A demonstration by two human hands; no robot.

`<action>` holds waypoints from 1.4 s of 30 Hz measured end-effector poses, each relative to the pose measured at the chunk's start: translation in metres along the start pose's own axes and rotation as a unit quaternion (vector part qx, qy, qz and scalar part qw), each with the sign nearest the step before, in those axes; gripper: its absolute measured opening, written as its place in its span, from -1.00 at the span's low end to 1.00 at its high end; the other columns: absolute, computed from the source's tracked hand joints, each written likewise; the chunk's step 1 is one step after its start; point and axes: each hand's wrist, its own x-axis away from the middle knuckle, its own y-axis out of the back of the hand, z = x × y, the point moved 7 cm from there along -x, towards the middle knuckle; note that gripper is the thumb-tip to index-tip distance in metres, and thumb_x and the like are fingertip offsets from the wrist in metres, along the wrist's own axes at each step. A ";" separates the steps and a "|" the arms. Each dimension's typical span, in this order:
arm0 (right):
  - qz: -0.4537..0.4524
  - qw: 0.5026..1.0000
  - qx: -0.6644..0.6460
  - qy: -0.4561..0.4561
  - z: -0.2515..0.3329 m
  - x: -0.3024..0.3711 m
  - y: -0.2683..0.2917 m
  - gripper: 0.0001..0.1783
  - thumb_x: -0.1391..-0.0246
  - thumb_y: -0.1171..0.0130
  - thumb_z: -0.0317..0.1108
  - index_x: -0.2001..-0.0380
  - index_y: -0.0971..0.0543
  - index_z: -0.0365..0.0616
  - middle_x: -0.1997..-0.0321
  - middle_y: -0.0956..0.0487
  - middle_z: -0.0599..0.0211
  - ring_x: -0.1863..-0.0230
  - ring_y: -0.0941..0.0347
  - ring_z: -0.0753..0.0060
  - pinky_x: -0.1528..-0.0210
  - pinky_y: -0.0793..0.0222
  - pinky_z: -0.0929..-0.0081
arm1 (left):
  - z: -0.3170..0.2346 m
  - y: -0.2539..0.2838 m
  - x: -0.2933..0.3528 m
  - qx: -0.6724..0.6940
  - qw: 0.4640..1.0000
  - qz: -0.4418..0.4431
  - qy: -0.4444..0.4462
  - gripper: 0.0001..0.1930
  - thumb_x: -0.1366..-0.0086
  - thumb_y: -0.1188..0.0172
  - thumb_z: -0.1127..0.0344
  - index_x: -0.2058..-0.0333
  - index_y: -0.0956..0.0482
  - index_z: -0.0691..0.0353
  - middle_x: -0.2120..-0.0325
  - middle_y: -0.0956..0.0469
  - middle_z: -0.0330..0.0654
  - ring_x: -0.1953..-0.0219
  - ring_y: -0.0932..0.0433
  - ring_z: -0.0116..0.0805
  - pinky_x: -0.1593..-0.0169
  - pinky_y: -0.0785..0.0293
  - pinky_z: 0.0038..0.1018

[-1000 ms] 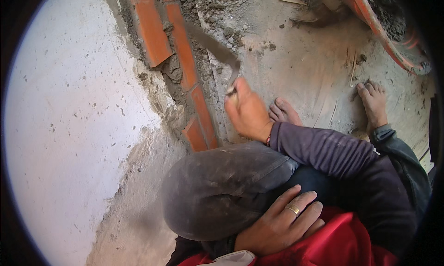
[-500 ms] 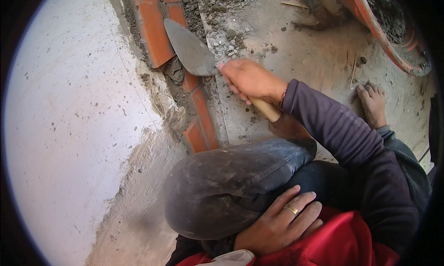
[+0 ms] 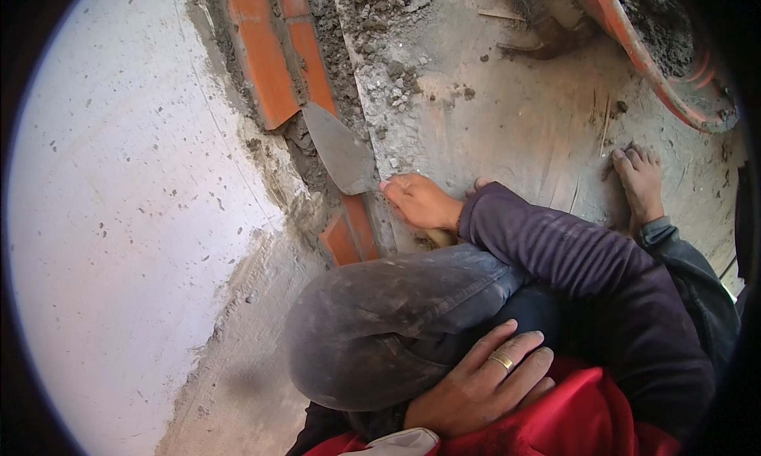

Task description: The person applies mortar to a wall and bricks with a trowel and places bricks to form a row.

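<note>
My right hand (image 3: 422, 201) is wrapped round the wooden handle of a trowel, just above my bent knee. The trowel's grey pointed blade (image 3: 341, 151) lies over the gap in the brick course, its tip by the end of an orange brick (image 3: 260, 68). Wet mortar (image 3: 304, 148) shows in that gap, left of the blade. A second, narrower line of bricks (image 3: 313, 68) runs alongside, and a short brick piece (image 3: 339, 240) sits nearer my knee. My left hand (image 3: 483, 377), with a ring on it, rests on my lap with fingers stretched out, holding nothing.
A white, mortar-spotted wall (image 3: 127, 202) rises along the left of the bricks. Crumbled mortar (image 3: 388, 52) is strewn on the floor to their right. At the far right stands an orange tub (image 3: 630, 40) of mortar, with a dark tool (image 3: 551, 38) beside it. My bare foot (image 3: 638, 183) is below the tub.
My right hand has drawn the trowel toward me, so its blade has moved down along the bricks and off the upper ones. My left hand has stayed on my lap.
</note>
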 end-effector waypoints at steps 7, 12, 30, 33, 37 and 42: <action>0.035 0.979 -0.179 -0.093 0.039 -0.011 0.027 -0.58 -0.34 0.18 -0.10 0.57 -0.31 -0.07 0.74 -0.32 0.43 0.81 -0.21 0.58 0.79 -0.22 0.53 | 0.003 -0.002 0.007 -0.013 1.000 -0.005 -0.007 -0.67 -0.19 -0.29 0.23 0.13 -0.59 0.30 0.10 -0.56 -0.18 -0.09 -0.48 -0.26 -0.24 -0.37 -0.22; 0.093 0.967 -0.197 -0.131 0.055 -0.018 0.033 -0.59 -0.30 0.19 -0.11 0.59 -0.30 -0.07 0.76 -0.28 0.44 0.82 -0.18 0.59 0.82 -0.21 0.50 | 0.001 0.003 0.005 0.004 1.000 -0.011 -0.002 -0.68 -0.19 -0.30 0.25 0.13 -0.59 0.30 0.10 -0.56 -0.18 -0.10 -0.48 -0.26 -0.24 -0.38 -0.21; -0.020 1.000 -0.004 0.014 0.032 -0.010 0.017 -0.52 -0.36 0.22 -0.07 0.62 -0.29 -0.08 0.72 -0.30 0.45 0.79 -0.22 0.56 0.72 -0.23 0.52 | 0.004 0.001 0.008 -0.036 0.998 -0.038 -0.043 -0.65 -0.19 -0.29 0.24 0.11 -0.56 0.31 0.08 -0.55 -0.20 -0.07 -0.49 -0.28 -0.22 -0.40 -0.23; -0.043 0.998 -0.045 0.024 0.099 -0.029 0.031 -0.54 -0.35 0.21 -0.06 0.59 -0.30 -0.09 0.72 -0.30 0.47 0.80 -0.22 0.56 0.75 -0.22 0.51 | 0.002 0.001 0.008 -0.038 0.998 -0.041 -0.038 -0.66 -0.19 -0.29 0.24 0.11 -0.56 0.29 0.08 -0.54 -0.22 -0.07 -0.49 -0.30 -0.23 -0.40 -0.24; -0.045 0.999 -0.014 -0.013 0.119 -0.042 0.045 -0.55 -0.35 0.21 -0.07 0.58 -0.30 -0.09 0.72 -0.30 0.45 0.80 -0.24 0.56 0.75 -0.26 0.48 | -0.002 0.003 0.005 -0.038 0.998 -0.040 -0.043 -0.66 -0.18 -0.30 0.25 0.10 -0.56 0.28 0.07 -0.54 -0.22 -0.07 -0.49 -0.30 -0.23 -0.40 -0.25; 0.000 0.998 0.030 -0.056 0.060 -0.006 0.019 -0.53 -0.36 0.21 -0.05 0.57 -0.31 -0.11 0.72 -0.31 0.42 0.81 -0.22 0.54 0.75 -0.27 0.47 | -0.001 -0.003 0.005 -0.038 0.995 -0.074 -0.060 -0.66 -0.18 -0.29 0.25 0.12 -0.56 0.29 0.11 -0.54 -0.22 -0.05 -0.49 -0.30 -0.22 -0.40 -0.26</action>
